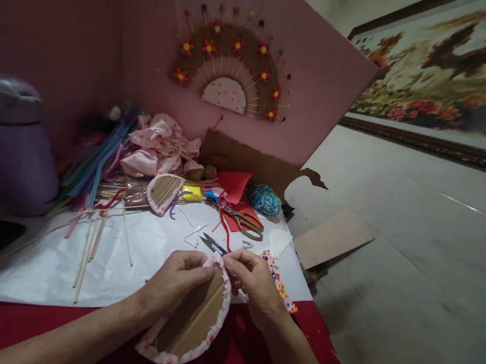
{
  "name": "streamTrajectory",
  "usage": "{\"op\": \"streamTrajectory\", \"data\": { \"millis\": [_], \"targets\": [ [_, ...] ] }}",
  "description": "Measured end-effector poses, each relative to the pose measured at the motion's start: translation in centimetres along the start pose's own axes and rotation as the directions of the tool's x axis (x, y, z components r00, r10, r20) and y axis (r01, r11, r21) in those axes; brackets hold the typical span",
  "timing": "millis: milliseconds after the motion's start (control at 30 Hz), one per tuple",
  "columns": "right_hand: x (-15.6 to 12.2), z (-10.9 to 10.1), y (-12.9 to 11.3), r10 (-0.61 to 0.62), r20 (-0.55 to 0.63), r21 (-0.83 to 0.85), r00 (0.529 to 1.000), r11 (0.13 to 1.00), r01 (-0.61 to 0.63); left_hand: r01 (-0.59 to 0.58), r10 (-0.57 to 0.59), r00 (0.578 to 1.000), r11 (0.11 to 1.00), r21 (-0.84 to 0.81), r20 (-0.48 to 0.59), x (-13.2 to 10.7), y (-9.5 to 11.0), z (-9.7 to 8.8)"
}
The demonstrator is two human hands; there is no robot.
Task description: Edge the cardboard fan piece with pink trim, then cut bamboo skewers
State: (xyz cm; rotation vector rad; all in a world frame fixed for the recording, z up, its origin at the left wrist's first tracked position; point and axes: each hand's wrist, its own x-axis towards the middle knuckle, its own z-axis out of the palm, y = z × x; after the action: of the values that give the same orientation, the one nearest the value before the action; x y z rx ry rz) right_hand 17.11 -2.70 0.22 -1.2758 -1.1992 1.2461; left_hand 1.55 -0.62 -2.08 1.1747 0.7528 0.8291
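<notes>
A half-round cardboard piece with pink patterned fabric folded over its rim is held up near the table's front edge, bare brown side facing me. My left hand pinches its upper edge between thumb and fingers. At the top right corner, my right hand has its thumb and fingertips pressed together by the fabric rim; whatever is between them is too small to make out. Just beyond my fingers lie dark thread snips. A smaller fabric-edged cardboard piece rests farther back.
Scissors, red paper and a blue yarn ball lie at the back right. Wooden sticks, pipe cleaners and crumpled pink fabric are on the left. A purple container stands far left. Behind rises a pink board.
</notes>
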Motion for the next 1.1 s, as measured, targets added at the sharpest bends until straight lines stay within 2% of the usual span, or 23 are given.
{"op": "streamTrajectory", "data": {
  "millis": [167,433,633,767,933,1100],
  "targets": [
    [-0.09,0.12,0.17,0.081,0.02,0.085,0.997,0.993,-0.082,0.005,-0.005,1.0,0.999,0.038,0.009,-0.09,-0.1,-0.01],
    [-0.11,0.34,-0.1,0.077,0.015,0.075,0.997,0.994,-0.078,0.019,-0.019,1.0,1.0,0.019,0.018,-0.14,-0.2,-0.02],
    [0.19,-0.02,0.36,0.088,0.119,0.168,0.989,0.98,-0.108,-0.013,0.011,0.999,0.999,0.036,0.048,-0.36,-0.13,-0.01],
    [0.3,-0.13,0.74,0.145,0.117,0.185,0.983,0.969,-0.165,-0.01,0.007,0.998,0.999,0.053,0.06,-0.38,-0.05,-0.05],
    [0.2,-0.25,0.67,0.139,0.115,0.174,0.984,0.972,-0.157,-0.005,0.002,0.997,0.999,0.041,0.083,-0.44,-0.09,-0.09],
    [0.15,-0.29,0.3,0.081,0.111,0.123,0.99,0.988,-0.095,-0.005,0.002,0.996,0.999,0.033,0.09,-0.52,-0.16,-0.13]
  ]
}}
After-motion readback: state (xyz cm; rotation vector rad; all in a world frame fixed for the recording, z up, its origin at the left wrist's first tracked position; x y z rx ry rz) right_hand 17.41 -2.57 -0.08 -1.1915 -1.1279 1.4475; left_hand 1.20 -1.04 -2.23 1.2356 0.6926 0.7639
